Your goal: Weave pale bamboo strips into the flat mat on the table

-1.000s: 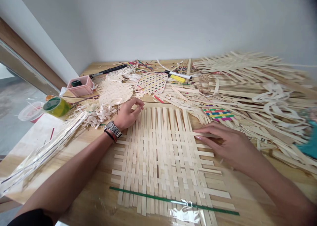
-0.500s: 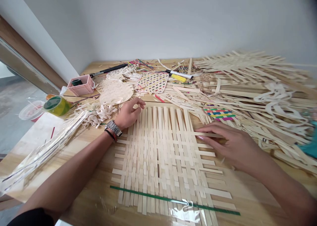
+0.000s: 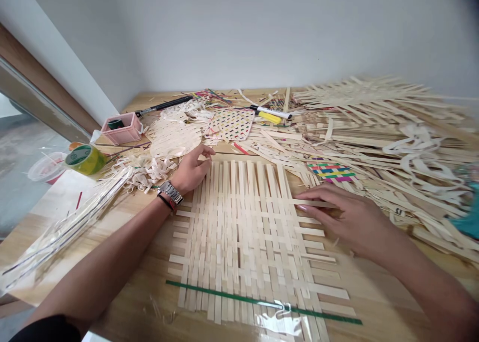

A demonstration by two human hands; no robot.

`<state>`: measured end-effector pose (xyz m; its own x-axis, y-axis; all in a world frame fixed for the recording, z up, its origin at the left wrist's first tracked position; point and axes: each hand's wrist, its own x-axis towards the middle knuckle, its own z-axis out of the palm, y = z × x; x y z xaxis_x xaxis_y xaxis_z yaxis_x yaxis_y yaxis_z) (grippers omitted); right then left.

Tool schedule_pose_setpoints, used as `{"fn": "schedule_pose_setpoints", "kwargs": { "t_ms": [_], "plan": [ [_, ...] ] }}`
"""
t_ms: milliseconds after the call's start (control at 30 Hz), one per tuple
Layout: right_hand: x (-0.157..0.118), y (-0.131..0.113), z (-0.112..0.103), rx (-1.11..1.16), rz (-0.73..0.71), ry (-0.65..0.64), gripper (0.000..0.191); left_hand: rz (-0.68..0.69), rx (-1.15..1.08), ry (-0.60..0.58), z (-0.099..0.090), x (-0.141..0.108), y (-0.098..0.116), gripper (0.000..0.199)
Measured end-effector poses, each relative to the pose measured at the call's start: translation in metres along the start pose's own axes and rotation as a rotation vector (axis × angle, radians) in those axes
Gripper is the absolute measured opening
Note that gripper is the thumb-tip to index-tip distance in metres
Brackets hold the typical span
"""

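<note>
A mat of pale flat strips (image 3: 243,232), woven crosswise, lies on the table in front of me. My right hand (image 3: 337,207) pinches the end of a crosswise strip (image 3: 309,202) between thumb and fingers at the mat's right edge. At the far left corner of the mat, my left hand (image 3: 192,168) rests with loosely bent fingers, a gap showing between thumb and forefinger; its lower fingers are hidden. A green strip (image 3: 232,297) crosses the near end, with shiny clear tape (image 3: 280,322) over part of it.
Loose strips (image 3: 359,137) pile up at the back and right. A small colourful woven piece (image 3: 331,171) lies beyond my right hand. Markers (image 3: 271,115), a patterned mat (image 3: 232,125), a pink basket (image 3: 121,128), a tape roll (image 3: 85,160) and curled shavings (image 3: 149,172) lie around.
My left hand has shifted slightly to the left and its fingers have drawn in a little. My right hand keeps its pinch on the strip at the same place.
</note>
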<state>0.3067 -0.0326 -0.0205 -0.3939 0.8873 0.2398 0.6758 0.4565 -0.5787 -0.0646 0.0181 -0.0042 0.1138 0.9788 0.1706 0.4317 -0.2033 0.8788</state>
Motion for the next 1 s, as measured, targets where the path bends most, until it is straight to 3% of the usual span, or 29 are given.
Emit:
{"fn": "schedule_pose_setpoints", "kwargs": {
  "t_ms": [567,1000],
  "plan": [
    [0.003,-0.005,-0.001,0.004,-0.02,0.003,0.038,-0.211,-0.214,-0.042,-0.003,0.0,0.016,0.027],
    [0.002,-0.005,-0.001,0.009,-0.001,-0.005,0.039,-0.163,-0.201,-0.109,-0.004,0.001,0.018,0.027]
  ]
}}
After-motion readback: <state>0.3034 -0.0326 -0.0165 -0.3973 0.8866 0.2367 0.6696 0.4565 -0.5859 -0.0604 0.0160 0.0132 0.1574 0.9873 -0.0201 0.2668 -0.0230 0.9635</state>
